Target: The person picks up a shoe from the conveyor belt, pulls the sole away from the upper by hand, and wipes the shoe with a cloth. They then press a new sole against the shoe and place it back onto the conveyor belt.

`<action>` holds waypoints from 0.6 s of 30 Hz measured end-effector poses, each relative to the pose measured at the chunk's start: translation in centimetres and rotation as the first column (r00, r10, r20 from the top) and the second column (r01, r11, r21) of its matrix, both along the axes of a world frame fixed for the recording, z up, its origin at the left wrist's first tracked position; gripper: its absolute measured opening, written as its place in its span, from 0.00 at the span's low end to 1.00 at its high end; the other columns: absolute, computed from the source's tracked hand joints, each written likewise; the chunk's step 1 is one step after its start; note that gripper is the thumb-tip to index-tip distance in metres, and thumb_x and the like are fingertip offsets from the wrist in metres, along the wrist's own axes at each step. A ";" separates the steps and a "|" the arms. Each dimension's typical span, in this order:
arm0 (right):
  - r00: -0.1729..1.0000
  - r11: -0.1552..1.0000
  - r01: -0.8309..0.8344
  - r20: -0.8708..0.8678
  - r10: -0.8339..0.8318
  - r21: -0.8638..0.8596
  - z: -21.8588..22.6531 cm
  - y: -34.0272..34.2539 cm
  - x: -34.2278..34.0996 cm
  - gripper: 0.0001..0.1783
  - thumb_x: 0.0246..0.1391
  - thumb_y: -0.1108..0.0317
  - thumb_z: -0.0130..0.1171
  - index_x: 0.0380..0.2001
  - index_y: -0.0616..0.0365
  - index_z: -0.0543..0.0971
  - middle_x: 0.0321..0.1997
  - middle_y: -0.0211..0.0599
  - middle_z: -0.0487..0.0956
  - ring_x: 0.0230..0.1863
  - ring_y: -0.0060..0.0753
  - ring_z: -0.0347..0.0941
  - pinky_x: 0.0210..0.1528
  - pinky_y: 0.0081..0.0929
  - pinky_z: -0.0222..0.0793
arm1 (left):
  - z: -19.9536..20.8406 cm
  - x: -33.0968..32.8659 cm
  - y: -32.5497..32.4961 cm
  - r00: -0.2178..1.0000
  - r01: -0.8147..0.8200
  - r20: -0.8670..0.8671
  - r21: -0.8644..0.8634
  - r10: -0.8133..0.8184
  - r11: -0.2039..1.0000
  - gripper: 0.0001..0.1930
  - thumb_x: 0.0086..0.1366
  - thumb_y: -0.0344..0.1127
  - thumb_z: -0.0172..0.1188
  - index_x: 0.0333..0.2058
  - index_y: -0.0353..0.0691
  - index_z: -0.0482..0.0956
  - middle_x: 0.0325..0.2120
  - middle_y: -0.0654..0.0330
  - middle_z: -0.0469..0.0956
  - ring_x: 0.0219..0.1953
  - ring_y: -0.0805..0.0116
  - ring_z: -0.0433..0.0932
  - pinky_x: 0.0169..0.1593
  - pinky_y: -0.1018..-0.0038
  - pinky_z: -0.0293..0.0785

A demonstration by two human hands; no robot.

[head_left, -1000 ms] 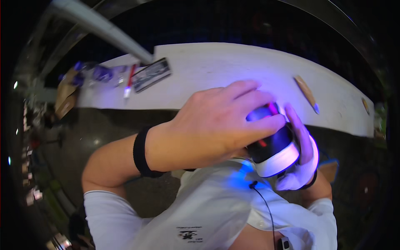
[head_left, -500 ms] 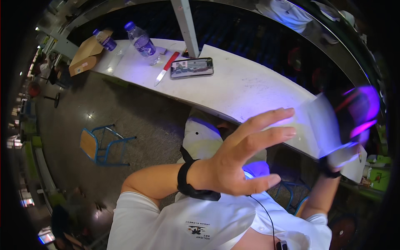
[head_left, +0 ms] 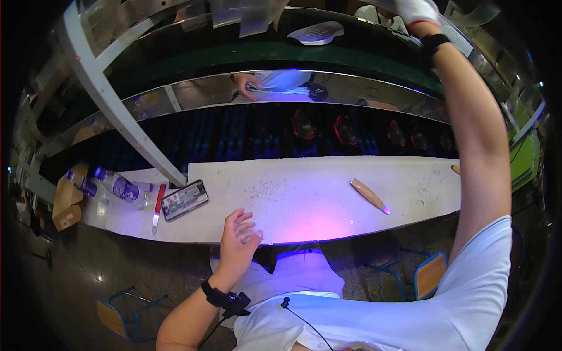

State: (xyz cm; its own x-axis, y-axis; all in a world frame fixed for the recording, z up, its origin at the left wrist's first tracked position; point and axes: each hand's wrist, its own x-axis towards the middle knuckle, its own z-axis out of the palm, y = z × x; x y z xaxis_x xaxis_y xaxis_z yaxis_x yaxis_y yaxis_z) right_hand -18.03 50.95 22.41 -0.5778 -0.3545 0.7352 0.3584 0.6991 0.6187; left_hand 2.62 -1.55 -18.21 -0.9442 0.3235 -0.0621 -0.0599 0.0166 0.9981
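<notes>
My left hand (head_left: pixel 239 241) hovers just over the front edge of the white worktable (head_left: pixel 281 193), fingers loosely bent and apart, holding nothing. A black band sits on its wrist. Stretched far up to the top right, my right hand (head_left: pixel 417 10) wears a white glove; its fingers are cut off by the picture's upper rim, so any held thing is hidden. Nearest my left hand lies a phone (head_left: pixel 185 200) with a lit screen. Beside the phone is a red-handled knife (head_left: pixel 158 207). Right of centre lies a wooden-handled tool (head_left: pixel 369 196), its kind unclear.
Two plastic bottles (head_left: pixel 124 188) and a cardboard box (head_left: pixel 69 199) stand at the table's left end. A grey post (head_left: pixel 126 126) rises behind the phone. Beyond, dark red-edged pieces (head_left: pixel 345 130) lie on a dark belt. A pale sole-shaped piece (head_left: pixel 316 33) rests on the green shelf.
My right hand has gone from the right side up to the far top; the dark, purple-lit thing beside it is out of sight. My left hand has dropped lower and left. The view has turned.
</notes>
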 end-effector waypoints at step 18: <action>0.916 0.804 -0.227 0.159 0.368 -0.549 -16.2 -20.5 -1.0 0.18 0.53 0.54 0.70 0.28 0.61 0.88 0.28 0.46 0.85 0.35 0.49 0.84 0.43 0.42 0.78 | -7.1 -30.1 27.5 0.993 -0.114 -0.087 -0.430 0.085 0.896 0.16 0.67 0.43 0.66 0.43 0.36 0.84 0.42 0.49 0.87 0.46 0.53 0.86 0.51 0.57 0.81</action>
